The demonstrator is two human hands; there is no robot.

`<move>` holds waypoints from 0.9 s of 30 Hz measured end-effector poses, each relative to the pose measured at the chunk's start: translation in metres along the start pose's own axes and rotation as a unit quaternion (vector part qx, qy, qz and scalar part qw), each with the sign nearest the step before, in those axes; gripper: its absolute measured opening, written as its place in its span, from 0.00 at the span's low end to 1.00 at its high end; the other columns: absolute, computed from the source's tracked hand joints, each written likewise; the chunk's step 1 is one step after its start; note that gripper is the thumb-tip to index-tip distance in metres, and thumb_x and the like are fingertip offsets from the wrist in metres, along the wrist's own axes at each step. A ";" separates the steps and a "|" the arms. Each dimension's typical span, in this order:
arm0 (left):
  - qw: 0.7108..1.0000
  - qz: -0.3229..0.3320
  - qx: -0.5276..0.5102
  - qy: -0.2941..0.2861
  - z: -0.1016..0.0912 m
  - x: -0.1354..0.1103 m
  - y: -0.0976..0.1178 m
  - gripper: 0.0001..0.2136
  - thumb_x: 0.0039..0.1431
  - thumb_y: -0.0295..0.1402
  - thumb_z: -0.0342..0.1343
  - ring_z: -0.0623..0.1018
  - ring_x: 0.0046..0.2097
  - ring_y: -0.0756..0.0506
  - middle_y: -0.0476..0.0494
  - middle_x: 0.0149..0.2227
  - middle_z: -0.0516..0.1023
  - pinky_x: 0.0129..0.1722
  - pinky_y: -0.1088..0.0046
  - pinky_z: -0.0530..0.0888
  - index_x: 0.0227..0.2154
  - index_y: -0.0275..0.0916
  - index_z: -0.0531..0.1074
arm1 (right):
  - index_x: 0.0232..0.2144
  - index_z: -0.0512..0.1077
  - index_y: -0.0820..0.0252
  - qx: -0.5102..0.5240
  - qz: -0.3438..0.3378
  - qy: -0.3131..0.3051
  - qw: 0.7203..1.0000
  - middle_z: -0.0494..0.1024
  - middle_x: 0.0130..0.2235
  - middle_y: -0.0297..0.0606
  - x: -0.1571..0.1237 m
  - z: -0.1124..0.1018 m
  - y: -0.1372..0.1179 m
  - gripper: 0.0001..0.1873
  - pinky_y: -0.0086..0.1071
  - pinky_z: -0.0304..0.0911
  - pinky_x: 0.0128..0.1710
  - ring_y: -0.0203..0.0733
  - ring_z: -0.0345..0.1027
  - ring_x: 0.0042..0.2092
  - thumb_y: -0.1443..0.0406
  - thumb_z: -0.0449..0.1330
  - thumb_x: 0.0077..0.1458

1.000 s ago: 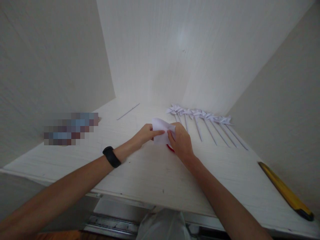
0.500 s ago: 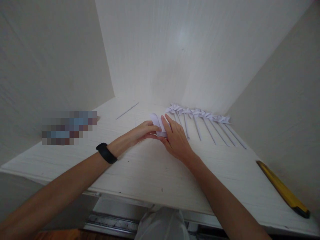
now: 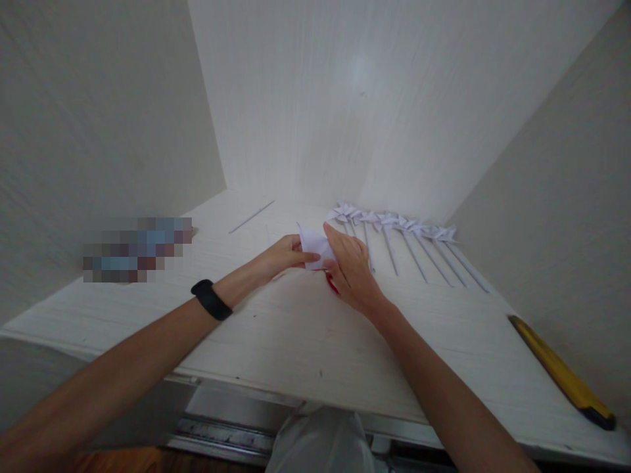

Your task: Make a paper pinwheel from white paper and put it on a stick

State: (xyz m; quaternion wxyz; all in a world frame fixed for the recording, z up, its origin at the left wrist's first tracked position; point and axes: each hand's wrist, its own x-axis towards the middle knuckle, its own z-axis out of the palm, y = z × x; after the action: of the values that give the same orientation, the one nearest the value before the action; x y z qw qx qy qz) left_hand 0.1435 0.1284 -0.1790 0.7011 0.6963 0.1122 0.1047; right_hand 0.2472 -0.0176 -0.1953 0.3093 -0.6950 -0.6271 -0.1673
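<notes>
Both hands meet over a small folded piece of white paper (image 3: pixel 314 248) in the middle of a white desk (image 3: pixel 305 335). My left hand (image 3: pixel 280 255), with a black band on its wrist, pinches the paper's left edge. The fingers of my right hand (image 3: pixel 351 270) press on its right side and hold it there. A bit of something red (image 3: pixel 331 285) shows on the desk under my right hand; most of it is hidden.
A row of several white paper pinwheels on sticks (image 3: pixel 394 238) lies just right of the hands. A thin white stick (image 3: pixel 251 217) lies at the back left. A yellow and black utility knife (image 3: pixel 562 373) rests near the right edge. A blurred patch (image 3: pixel 135 248) sits at the left.
The paper was rolled tighter under both hands half a second ago; now it has opened up a little and the red thing shows again under my right hand.
</notes>
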 end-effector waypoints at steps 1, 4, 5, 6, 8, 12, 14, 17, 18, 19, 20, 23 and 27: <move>1.000 0.002 0.017 -0.005 0.000 0.000 0.000 0.15 0.45 0.29 0.62 0.78 0.38 0.48 0.42 0.38 0.80 0.39 0.72 0.71 0.38 0.33 0.73 | 0.61 0.53 0.62 0.034 0.018 0.017 0.999 0.63 0.60 0.50 0.001 0.000 0.002 0.26 0.46 0.49 0.57 0.46 0.58 0.59 0.58 0.43 0.64; 0.998 0.005 0.049 -0.029 -0.001 0.000 0.000 0.15 0.45 0.30 0.62 0.77 0.39 0.46 0.40 0.39 0.80 0.40 0.71 0.70 0.39 0.32 0.74 | 0.49 0.67 0.61 0.143 0.098 0.038 0.984 0.73 0.49 0.47 0.004 0.002 0.007 0.19 0.39 0.61 0.47 0.43 0.68 0.46 0.58 0.50 0.60; 0.998 0.006 0.055 -0.036 -0.001 0.000 -0.001 0.15 0.45 0.30 0.62 0.77 0.39 0.46 0.40 0.38 0.80 0.40 0.70 0.70 0.38 0.32 0.74 | 0.43 0.69 0.61 0.171 0.122 0.031 0.977 0.74 0.45 0.45 0.004 0.003 0.008 0.15 0.36 0.63 0.44 0.42 0.69 0.42 0.59 0.53 0.58; 0.997 0.006 0.059 -0.039 -0.002 0.001 -0.001 0.15 0.45 0.30 0.62 0.77 0.38 0.46 0.39 0.38 0.80 0.40 0.69 0.70 0.38 0.31 0.74 | 0.39 0.71 0.61 0.190 0.142 0.022 0.971 0.75 0.41 0.43 0.005 0.004 0.009 0.13 0.35 0.63 0.41 0.41 0.69 0.40 0.59 0.54 0.56; 0.997 0.008 0.068 -0.043 -0.001 0.002 -0.002 0.13 0.45 0.29 0.62 0.77 0.37 0.46 0.39 0.38 0.80 0.40 0.70 0.71 0.36 0.31 0.74 | 0.33 0.71 0.61 0.205 0.171 0.001 0.964 0.75 0.35 0.39 0.005 0.004 0.011 0.10 0.33 0.63 0.37 0.40 0.68 0.36 0.60 0.56 0.53; 0.997 0.012 0.057 -0.055 0.000 0.002 -0.001 0.11 0.46 0.29 0.61 0.77 0.38 0.47 0.41 0.38 0.79 0.39 0.72 0.72 0.35 0.33 0.74 | 0.28 0.70 0.59 0.229 0.221 -0.009 0.948 0.73 0.28 0.34 0.005 0.004 0.015 0.10 0.31 0.60 0.31 0.38 0.65 0.31 0.58 0.58 0.51; 0.997 0.009 0.039 -0.063 0.000 0.002 -0.001 0.10 0.47 0.30 0.61 0.77 0.40 0.47 0.42 0.38 0.79 0.40 0.72 0.73 0.35 0.34 0.73 | 0.27 0.69 0.59 0.255 0.243 0.002 0.936 0.72 0.27 0.33 0.005 0.004 0.017 0.10 0.30 0.59 0.30 0.37 0.64 0.29 0.58 0.58 0.49; 0.998 -0.005 0.025 -0.053 -0.003 0.001 0.000 0.07 0.47 0.30 0.62 0.78 0.36 0.49 0.45 0.33 0.78 0.39 0.72 0.74 0.29 0.34 0.72 | 0.26 0.68 0.59 0.280 0.271 0.024 0.921 0.70 0.25 0.30 0.005 0.005 0.021 0.10 0.29 0.57 0.28 0.36 0.63 0.27 0.58 0.58 0.48; 0.999 -0.011 0.021 -0.045 -0.004 0.001 0.000 0.06 0.47 0.30 0.62 0.78 0.34 0.50 0.46 0.31 0.77 0.39 0.72 0.74 0.28 0.33 0.71 | 0.26 0.68 0.59 0.282 0.279 0.031 0.917 0.69 0.24 0.30 0.005 0.005 0.022 0.10 0.29 0.55 0.27 0.36 0.62 0.27 0.58 0.59 0.48; 0.999 -0.016 0.017 -0.039 -0.004 0.001 0.000 0.06 0.48 0.29 0.61 0.78 0.34 0.50 0.46 0.30 0.77 0.40 0.72 0.74 0.27 0.33 0.71 | 0.25 0.67 0.59 0.282 0.287 0.037 0.915 0.68 0.23 0.29 0.005 0.005 0.022 0.11 0.29 0.54 0.26 0.35 0.61 0.26 0.58 0.59 0.47; 0.999 -0.020 0.017 -0.036 -0.005 0.001 0.000 0.06 0.48 0.29 0.61 0.78 0.33 0.50 0.46 0.29 0.77 0.40 0.72 0.74 0.27 0.33 0.71 | 0.25 0.67 0.59 0.281 0.294 0.042 0.913 0.67 0.23 0.29 0.005 0.005 0.022 0.11 0.29 0.54 0.26 0.35 0.61 0.26 0.58 0.59 0.47; 0.999 -0.032 0.022 -0.026 -0.006 0.002 -0.002 0.05 0.48 0.27 0.60 0.78 0.32 0.50 0.44 0.28 0.79 0.39 0.72 0.74 0.29 0.32 0.73 | 0.24 0.66 0.59 0.278 0.306 0.055 0.909 0.66 0.22 0.29 0.006 0.003 0.020 0.11 0.28 0.53 0.25 0.35 0.59 0.25 0.58 0.59 0.47; 0.999 -0.032 0.021 -0.026 -0.004 0.002 -0.002 0.04 0.46 0.24 0.60 0.78 0.31 0.50 0.45 0.27 0.80 0.39 0.72 0.73 0.28 0.32 0.74 | 0.23 0.65 0.59 0.274 0.313 0.066 0.907 0.65 0.21 0.28 0.007 0.001 0.016 0.12 0.28 0.53 0.25 0.34 0.59 0.25 0.57 0.59 0.45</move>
State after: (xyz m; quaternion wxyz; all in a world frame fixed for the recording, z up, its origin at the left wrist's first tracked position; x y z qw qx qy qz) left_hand 0.1444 0.1328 -0.1815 0.6921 0.7093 0.1186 0.0618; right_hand 0.2636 -0.0116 -0.1954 0.5645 -0.7310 -0.3766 0.0709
